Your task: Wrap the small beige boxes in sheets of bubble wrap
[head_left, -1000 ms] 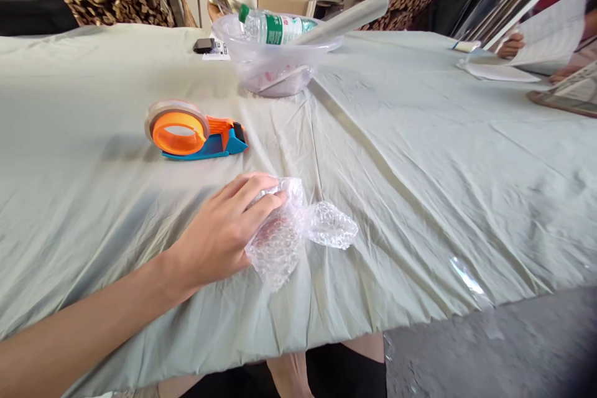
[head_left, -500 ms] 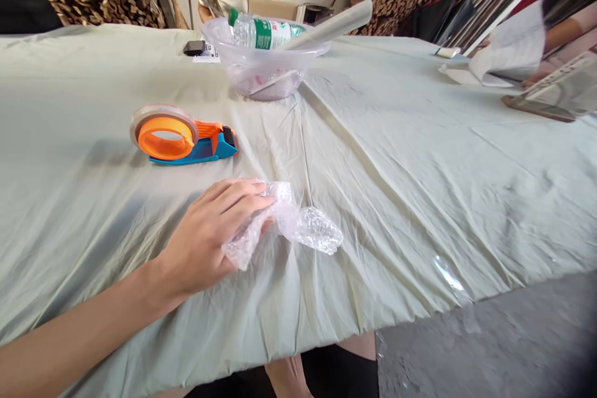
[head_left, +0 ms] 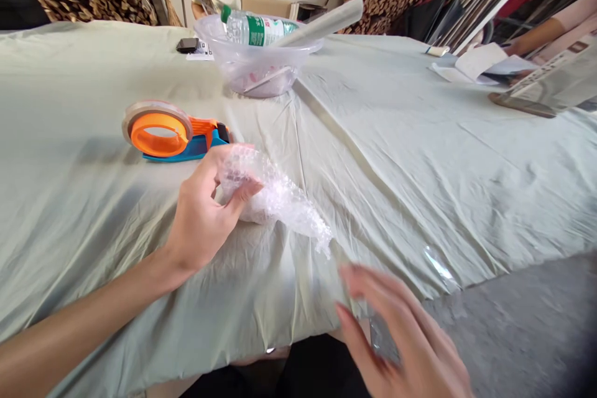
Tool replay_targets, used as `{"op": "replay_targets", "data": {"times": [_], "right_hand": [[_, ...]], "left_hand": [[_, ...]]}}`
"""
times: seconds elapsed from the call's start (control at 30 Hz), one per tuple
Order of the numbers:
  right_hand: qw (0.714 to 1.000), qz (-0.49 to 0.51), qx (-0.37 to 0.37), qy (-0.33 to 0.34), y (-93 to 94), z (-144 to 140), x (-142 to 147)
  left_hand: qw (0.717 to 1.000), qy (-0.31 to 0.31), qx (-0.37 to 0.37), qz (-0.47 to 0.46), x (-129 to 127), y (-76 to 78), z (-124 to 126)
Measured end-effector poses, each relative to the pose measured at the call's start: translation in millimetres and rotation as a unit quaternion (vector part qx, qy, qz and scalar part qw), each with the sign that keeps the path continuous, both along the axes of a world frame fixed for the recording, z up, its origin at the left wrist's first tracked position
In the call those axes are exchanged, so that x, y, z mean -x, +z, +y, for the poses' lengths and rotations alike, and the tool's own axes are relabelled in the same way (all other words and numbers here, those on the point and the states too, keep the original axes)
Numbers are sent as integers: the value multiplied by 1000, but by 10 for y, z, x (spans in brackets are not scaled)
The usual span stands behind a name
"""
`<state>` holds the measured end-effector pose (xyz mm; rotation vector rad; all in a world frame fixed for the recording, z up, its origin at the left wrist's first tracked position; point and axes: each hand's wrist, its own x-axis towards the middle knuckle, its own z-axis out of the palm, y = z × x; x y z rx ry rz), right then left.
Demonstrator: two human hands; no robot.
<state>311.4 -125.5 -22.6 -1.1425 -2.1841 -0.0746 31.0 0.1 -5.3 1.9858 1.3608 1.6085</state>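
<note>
My left hand (head_left: 205, 211) grips a crumpled piece of clear bubble wrap (head_left: 284, 199), thumb on the near side and fingers behind it. The wrap tapers to a loose end pointing right and toward me. Whether anything lies inside the wrap I cannot make out. My right hand (head_left: 401, 329), a little blurred, hovers by the table's front edge with thumb and fingers apart and nothing between them. It is separate from the wrap. Just beyond my left hand rests an orange and blue tape dispenser (head_left: 163, 134) with a roll of tape on it.
A clear plastic basin (head_left: 261, 68) holds a green-labelled bottle (head_left: 261, 30) and a pale roll (head_left: 326, 22). Left of it lies a small black device (head_left: 189, 45). A strip of clear tape (head_left: 438, 266) hangs at the front edge. People are at the far side and right.
My left hand has turned and lifted the bubble wrap, its thumb now showing on the near side. My right hand has come up into view above the table edge.
</note>
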Motion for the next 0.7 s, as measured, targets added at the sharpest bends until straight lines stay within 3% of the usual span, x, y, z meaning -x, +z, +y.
{"op": "replay_targets", "data": {"times": [0.1, 0.23, 0.4, 0.57, 0.7], "right_hand": [[999, -17, 46, 8, 267, 511, 174], [996, -6, 72, 61, 439, 932, 329], [990, 43, 24, 130, 630, 1353, 480], [974, 121, 31, 190, 548, 1730, 643], [949, 184, 94, 237, 420, 1816, 651]], "left_hand": [[999, -36, 1, -36, 16, -60, 94], [997, -55, 11, -56, 31, -101, 179], [994, -54, -10, -92, -19, -92, 187], [996, -42, -13, -83, -50, -74, 107], [999, 0, -33, 30, -59, -38, 33]]}}
